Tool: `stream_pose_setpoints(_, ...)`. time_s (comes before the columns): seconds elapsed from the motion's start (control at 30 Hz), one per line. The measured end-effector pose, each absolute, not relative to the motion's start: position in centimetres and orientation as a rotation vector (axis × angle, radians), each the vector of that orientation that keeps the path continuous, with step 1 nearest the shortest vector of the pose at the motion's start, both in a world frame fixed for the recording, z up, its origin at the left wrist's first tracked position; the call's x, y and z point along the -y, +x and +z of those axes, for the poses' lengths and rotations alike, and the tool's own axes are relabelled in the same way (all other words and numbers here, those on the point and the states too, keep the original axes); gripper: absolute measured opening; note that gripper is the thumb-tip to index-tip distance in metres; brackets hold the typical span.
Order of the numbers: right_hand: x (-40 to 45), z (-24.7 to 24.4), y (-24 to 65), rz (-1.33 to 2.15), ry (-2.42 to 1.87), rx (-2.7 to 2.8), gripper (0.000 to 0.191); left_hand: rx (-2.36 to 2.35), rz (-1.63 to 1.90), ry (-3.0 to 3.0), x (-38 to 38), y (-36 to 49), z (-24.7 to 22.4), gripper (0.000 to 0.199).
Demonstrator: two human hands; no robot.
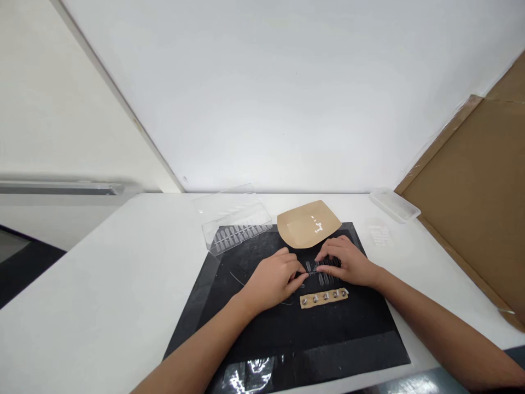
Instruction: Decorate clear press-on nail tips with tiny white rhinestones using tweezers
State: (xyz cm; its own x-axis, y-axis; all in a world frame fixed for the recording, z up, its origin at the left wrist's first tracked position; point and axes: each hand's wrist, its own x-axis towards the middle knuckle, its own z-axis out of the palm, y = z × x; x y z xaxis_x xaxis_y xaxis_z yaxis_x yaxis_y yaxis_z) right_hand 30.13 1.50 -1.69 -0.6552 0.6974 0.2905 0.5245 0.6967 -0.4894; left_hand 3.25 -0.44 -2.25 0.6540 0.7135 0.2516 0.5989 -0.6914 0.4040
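Observation:
My left hand is closed, thumb and fingertips pinching the left end of a strip of clear false nail tips. My right hand bends over the same strip from the right, its thumb and fingers closed on it near one tip. Part of the strip is hidden under my right fingers. Just below lies a tan bar with several round metal studs in a row, some with small pale pieces on them. Everything here rests on a black mat.
Behind my hands sits a brown paper tray with a few small white pieces inside. An open clear plastic box with more nail tips stands at the mat's back left. A translucent container lies at the back right, beside a cardboard panel.

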Motion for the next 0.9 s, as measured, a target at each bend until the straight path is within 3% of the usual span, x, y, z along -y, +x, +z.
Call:
stream_pose_setpoints(0.17, -1.6, -2.1, 29.9, 0.401, -0.860, 2.501, 0.010, -1.044, 0.579, 2.612, 0.4, 3.2, -2.4, 0.015)
stream_pose_setpoints(0.5, -1.2, -1.1, 30.2, 0.273, -0.765, 2.374, 0.007, -1.040, 0.904, 2.352, 0.8, 3.8, -2.5, 0.019)
stream_pose_setpoints(0.9, -1.2, -1.3, 30.0, 0.341, -0.715, 2.409, 0.007, -0.936, 0.880, 2.179, 0.9, 4.3, -2.6, 0.017)
